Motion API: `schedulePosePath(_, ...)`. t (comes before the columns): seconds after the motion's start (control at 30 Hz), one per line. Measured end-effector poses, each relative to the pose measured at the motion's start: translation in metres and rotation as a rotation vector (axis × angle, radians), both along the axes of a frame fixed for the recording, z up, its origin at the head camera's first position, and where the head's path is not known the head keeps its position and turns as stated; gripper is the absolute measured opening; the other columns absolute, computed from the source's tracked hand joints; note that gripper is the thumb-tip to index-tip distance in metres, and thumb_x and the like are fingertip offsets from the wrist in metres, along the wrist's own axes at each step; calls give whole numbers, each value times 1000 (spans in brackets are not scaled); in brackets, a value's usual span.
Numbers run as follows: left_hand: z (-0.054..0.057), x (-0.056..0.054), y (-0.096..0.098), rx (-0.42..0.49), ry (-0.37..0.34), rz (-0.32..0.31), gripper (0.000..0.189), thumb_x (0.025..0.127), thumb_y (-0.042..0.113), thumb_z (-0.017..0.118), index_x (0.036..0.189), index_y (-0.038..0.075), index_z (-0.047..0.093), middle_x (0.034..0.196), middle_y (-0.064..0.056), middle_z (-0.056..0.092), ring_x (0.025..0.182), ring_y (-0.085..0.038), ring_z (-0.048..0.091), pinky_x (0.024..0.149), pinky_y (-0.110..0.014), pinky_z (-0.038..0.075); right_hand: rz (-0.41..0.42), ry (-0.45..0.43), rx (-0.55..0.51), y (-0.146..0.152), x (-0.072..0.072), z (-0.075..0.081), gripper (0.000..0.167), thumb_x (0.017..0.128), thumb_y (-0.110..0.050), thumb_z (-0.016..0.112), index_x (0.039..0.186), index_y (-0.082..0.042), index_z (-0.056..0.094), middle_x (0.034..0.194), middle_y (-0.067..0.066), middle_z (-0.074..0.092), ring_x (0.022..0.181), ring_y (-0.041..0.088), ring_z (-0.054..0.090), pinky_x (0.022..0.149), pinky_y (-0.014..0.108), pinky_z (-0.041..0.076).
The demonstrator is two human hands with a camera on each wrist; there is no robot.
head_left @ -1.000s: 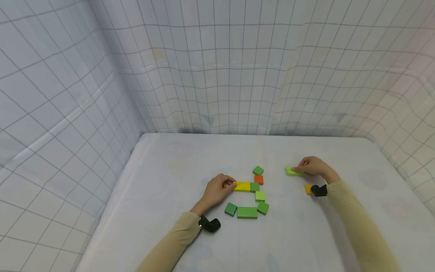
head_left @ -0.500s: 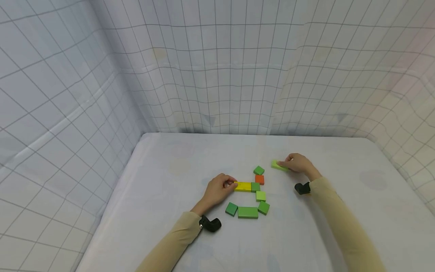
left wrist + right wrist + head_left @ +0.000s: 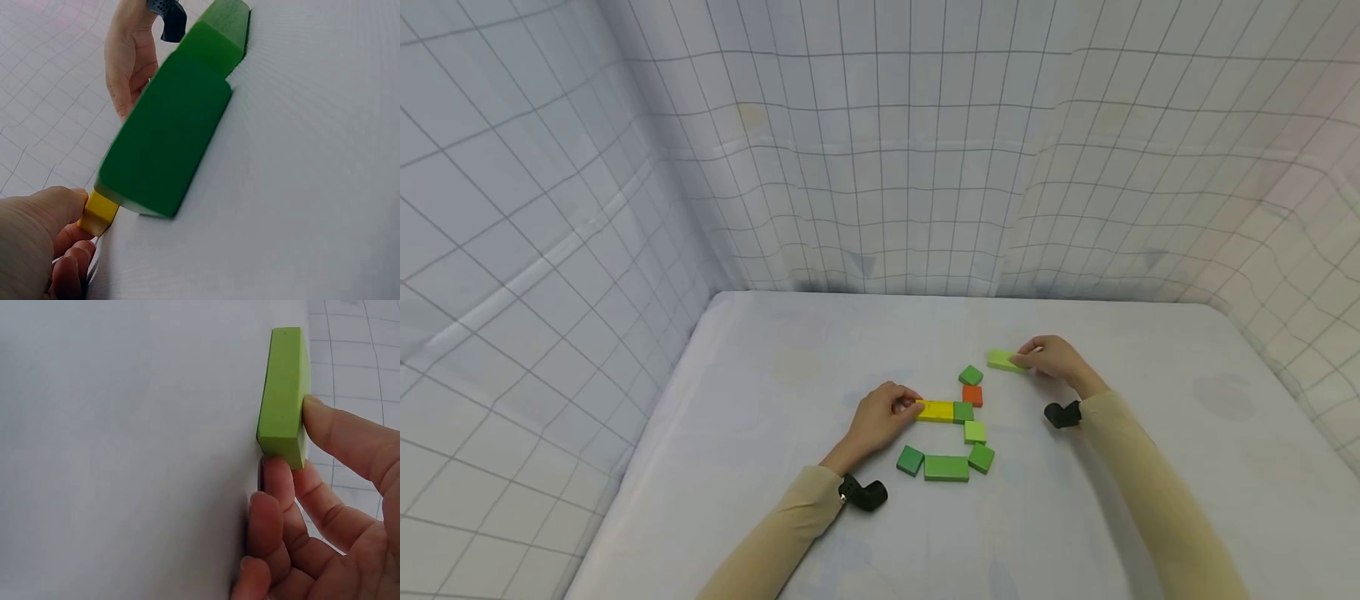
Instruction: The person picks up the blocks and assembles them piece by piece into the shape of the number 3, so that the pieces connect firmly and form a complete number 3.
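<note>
At the left end of a yellow block [image 3: 936, 411], my left hand [image 3: 876, 419] pinches it between thumb and fingers; the left wrist view shows the thumb on the small yellow end [image 3: 98, 214]. Farther back on the right, my right hand [image 3: 1054, 360] holds a long light green block [image 3: 1002, 360], thumb on one face and fingers at its near end in the right wrist view. That block lies just right of a small green block [image 3: 971, 375] turned cornerwise. Below it sits an orange-red block [image 3: 972, 396], above a green square [image 3: 963, 412] that meets the yellow block.
A light green square [image 3: 974, 432] and a tilted green block [image 3: 981, 457] continue the curve downward. A long green block [image 3: 947, 468] and a dark green block [image 3: 911, 460] lie along the front. White gridded cloth [image 3: 880, 167] hangs behind the white table [image 3: 760, 358].
My right hand has slid the long light green block leftward and slightly back, toward the small green block. My left hand stays at the yellow block.
</note>
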State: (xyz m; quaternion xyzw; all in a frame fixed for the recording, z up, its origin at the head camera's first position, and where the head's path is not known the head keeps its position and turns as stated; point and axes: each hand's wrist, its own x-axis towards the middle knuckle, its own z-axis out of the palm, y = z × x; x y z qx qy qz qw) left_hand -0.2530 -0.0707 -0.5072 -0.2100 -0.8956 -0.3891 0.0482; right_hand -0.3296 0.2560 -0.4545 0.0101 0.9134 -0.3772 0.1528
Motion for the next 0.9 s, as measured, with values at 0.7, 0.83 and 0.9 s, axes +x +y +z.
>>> schedulePosePath(0.7,3,-6,-6,14,4,-23,19,91,27,65,100,12,72,79,7,54,63,-7,45,57,-23,37,61,-51,6,-66,-45,3,36,87,-36,68,102,-4,60,89,6,57,83,20,47,72,30,36)
schedulePosePath(0.83,2,-8,-6,4,-6,-20,19,91,28,65,100,13,72,79,8,53,63,-6,45,58,-23,37,80,-52,7,-73,-48,4,36,88,-36,68,102,-5,60,86,5,57,81,20,48,73,30,36)
schedulePosePath(0.9,3,-9,-7,0,-8,-20,19,91,29,65,100,14,72,79,9,53,64,-6,45,58,-23,37,81,-56,9,-75,-50,4,36,88,-37,68,102,-5,60,85,5,56,81,20,48,74,31,35)
